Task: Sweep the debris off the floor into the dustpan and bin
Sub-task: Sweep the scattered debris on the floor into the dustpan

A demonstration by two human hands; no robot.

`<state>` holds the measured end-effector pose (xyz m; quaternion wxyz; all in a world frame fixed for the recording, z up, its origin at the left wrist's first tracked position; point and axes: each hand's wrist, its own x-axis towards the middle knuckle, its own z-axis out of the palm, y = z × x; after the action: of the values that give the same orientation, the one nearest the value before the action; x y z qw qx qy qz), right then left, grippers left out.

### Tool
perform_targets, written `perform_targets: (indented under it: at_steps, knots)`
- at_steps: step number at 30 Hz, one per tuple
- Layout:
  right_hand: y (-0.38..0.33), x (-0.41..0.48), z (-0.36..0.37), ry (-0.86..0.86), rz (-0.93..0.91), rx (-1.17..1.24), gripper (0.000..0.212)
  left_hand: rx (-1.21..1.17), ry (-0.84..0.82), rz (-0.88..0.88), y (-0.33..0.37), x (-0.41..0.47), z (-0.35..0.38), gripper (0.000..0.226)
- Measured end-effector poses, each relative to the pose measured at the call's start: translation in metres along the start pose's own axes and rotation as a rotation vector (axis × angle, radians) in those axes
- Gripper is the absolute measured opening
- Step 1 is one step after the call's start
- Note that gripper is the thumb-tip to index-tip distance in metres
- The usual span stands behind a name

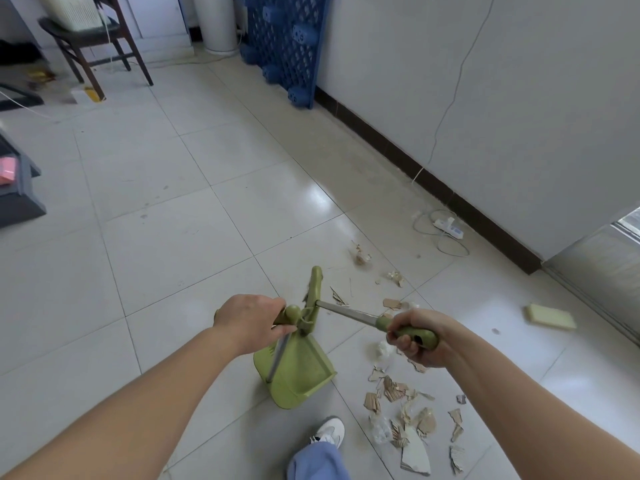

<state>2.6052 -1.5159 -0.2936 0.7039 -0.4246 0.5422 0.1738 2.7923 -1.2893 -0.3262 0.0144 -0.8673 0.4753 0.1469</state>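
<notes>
A green dustpan (294, 375) stands on the tiled floor in front of me, its metal handle rising to my left hand (251, 318), which grips the green handle top. My right hand (414, 336) is closed on the green grip of the broom (349, 311). The broom's metal shaft runs left to its green head, which stands upright just above the dustpan. Torn cardboard and paper debris (398, 393) lies scattered on the floor to the right of the dustpan, under and below my right hand. More scraps (362, 256) lie further off.
My white shoe (330, 431) stands just below the dustpan. A yellow sponge (550, 317) lies at right. A power strip (448, 228) with cable sits by the dark baseboard. A blue pallet (287, 46), a white bin (216, 22) and a chair (97, 39) stand at the back.
</notes>
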Motion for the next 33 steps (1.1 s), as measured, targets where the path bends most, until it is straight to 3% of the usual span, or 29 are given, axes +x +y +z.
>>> perform_targets:
  at_steps: [9, 19, 25, 33]
  knots:
    - [-0.060, 0.056, 0.004, -0.051, 0.044, 0.024, 0.006, -0.005, -0.013, -0.026, -0.026, 0.056, -0.009, 0.033]
    - [-0.109, 0.090, -0.046, -0.025, 0.149, 0.147, 0.011, 0.029, -0.034, 0.014, -0.040, 0.127, -0.037, 0.039]
    - [-0.112, 0.079, -0.081, 0.037, 0.178, 0.235, 0.018, 0.021, -0.055, 0.079, -0.031, 0.153, -0.041, 0.038]
    - [-0.093, 0.055, -0.115, 0.127, 0.196, 0.366, 0.010, 0.020, -0.110, 0.215, -0.004, 0.175, -0.040, 0.039]
